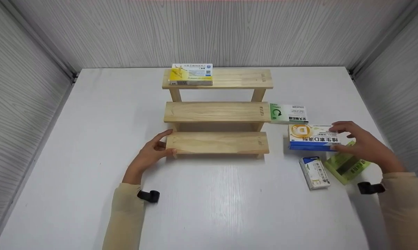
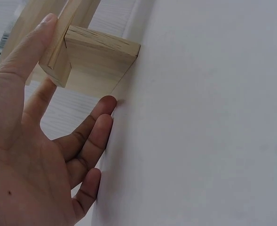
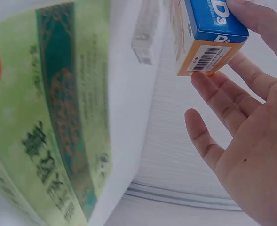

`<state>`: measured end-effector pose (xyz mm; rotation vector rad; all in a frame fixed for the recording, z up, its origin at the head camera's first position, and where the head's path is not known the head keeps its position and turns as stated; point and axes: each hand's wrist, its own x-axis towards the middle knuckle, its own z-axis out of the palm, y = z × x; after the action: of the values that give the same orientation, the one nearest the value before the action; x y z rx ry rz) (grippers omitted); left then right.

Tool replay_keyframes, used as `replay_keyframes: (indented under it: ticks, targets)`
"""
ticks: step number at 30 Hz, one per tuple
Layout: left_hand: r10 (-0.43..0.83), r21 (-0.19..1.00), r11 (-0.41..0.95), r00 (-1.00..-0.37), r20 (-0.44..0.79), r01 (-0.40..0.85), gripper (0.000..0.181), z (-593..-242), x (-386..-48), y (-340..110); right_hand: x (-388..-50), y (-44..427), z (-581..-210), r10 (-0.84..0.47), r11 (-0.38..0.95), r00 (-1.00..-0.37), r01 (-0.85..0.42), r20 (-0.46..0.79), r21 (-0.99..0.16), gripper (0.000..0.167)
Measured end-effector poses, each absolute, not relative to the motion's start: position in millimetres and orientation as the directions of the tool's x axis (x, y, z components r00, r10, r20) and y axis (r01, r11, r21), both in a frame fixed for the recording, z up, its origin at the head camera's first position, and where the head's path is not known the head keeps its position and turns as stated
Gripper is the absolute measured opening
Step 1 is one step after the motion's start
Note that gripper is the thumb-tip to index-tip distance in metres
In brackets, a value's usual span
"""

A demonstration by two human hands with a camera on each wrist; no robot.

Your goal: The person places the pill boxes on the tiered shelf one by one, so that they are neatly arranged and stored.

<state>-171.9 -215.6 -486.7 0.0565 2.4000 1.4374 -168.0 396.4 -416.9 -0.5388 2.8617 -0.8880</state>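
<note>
A three-tier wooden step rack (image 1: pixel 217 142) stands on the white table. At the left end of its lowest board, my left hand (image 1: pixel 153 150) grips the wood between thumb and forefinger; in the left wrist view its other fingers are loosely bent below the board. My right hand (image 1: pixel 365 144) pinches the right end of a white, blue and orange vitamin D3 box (image 1: pixel 313 138), held above the table. In the right wrist view, the thumb (image 3: pixel 256 16) lies on the blue face of that box. A yellow and white medicine box (image 1: pixel 192 74) lies on the left of the top tier.
A green and white medicine box (image 1: pixel 289 113) lies right of the middle tier. Nearer me are a small white and blue box (image 1: pixel 314 173) and a light green box (image 1: pixel 346 165), partly under my right hand. Grey wood-grain panels (image 1: pixel 223 34) enclose the table's back and sides.
</note>
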Motion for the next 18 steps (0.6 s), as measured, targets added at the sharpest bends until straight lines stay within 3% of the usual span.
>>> replay_keyframes:
  ticks: [10,18]
  targets:
    - [0.211,0.868,0.473,-0.938,-0.276,-0.150,0.075,-483.3,-170.3,-215.5,-167.9,407.4,-389.9,-0.259,0.701,-0.955,-0.290,0.146,-0.651,0.052]
    - [0.205,0.862,0.482,-0.936,-0.287,-0.158,0.074,-482.2,-169.0,-213.6,-182.2,383.1,-361.3,-0.218,0.687,-0.961,-0.275,0.170,-0.672,0.049]
